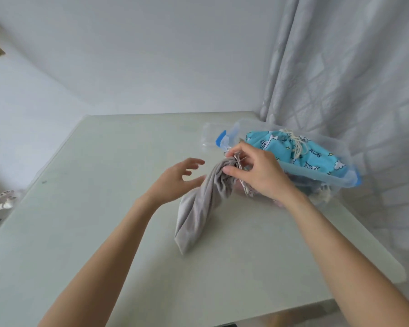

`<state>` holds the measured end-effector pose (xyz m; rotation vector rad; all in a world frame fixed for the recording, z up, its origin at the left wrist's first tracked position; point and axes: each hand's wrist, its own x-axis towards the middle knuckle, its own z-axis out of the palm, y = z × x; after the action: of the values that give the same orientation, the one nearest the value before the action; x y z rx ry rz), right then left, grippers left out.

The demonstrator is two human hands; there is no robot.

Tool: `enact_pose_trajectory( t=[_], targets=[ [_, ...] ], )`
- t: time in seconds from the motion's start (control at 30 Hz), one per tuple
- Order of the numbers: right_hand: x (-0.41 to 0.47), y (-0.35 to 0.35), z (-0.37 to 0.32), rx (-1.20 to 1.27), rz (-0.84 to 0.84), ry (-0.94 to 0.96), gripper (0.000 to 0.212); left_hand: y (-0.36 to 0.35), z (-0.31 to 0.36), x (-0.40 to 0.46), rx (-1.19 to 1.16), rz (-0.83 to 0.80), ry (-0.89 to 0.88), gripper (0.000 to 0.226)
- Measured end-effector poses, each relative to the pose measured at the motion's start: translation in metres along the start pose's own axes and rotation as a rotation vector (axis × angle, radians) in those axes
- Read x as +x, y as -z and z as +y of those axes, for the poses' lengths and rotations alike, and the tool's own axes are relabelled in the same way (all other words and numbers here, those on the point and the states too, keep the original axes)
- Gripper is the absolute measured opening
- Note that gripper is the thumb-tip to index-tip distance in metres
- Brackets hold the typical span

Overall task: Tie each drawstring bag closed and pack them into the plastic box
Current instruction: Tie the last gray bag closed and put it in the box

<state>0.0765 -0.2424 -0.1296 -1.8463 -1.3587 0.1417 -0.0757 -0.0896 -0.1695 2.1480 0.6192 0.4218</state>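
A grey drawstring bag is seen at the middle of the frame, its lower end resting on the pale green table and its gathered neck lifted toward the upper right. The neck and its cord are pinched between the thumb and fingers of the right hand, which is closed on them. The left hand is held just left of the bag's neck with its fingers spread and released, nothing being grasped; whether a fingertip touches the cloth cannot be told. To the right of centre, a clear plastic box with blue clips is placed on the table, directly behind the right hand. A blue unicorn-print bag, tied with a white cord, is lying on top in the box. A grey curtain is hung at the upper right.
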Motion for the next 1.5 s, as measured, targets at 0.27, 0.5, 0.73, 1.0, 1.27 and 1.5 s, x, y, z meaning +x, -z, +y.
enact_pose_trajectory(
  t=[0.27,0.5,0.73,1.0,1.27,1.5],
  targets=[
    [-0.022,-0.003,0.032,-0.129,-0.043,0.000,0.028,-0.038,-0.028,-0.006,0.549,-0.135,0.178,0.067],
    [-0.034,0.018,0.026,0.031,0.120,0.085,0.027,-0.013,-0.001,-0.018,0.146,0.090,0.073,0.030],
    [-0.009,0.094,0.019,0.080,0.407,0.118,0.025,0.023,0.086,0.022,-0.475,-0.097,-0.356,0.059],
    [0.012,0.155,0.070,-0.133,0.194,-0.025,0.022,-0.030,0.116,0.133,-0.099,0.142,-0.274,0.029],
    [0.012,0.169,0.091,-0.393,-0.085,-0.038,0.035,-0.053,0.117,0.127,0.519,-0.122,-0.531,0.053],
    [0.028,0.141,0.121,-0.755,-0.387,-0.090,0.071,-0.072,0.105,0.159,0.659,-0.347,-0.383,0.070]
  ],
)
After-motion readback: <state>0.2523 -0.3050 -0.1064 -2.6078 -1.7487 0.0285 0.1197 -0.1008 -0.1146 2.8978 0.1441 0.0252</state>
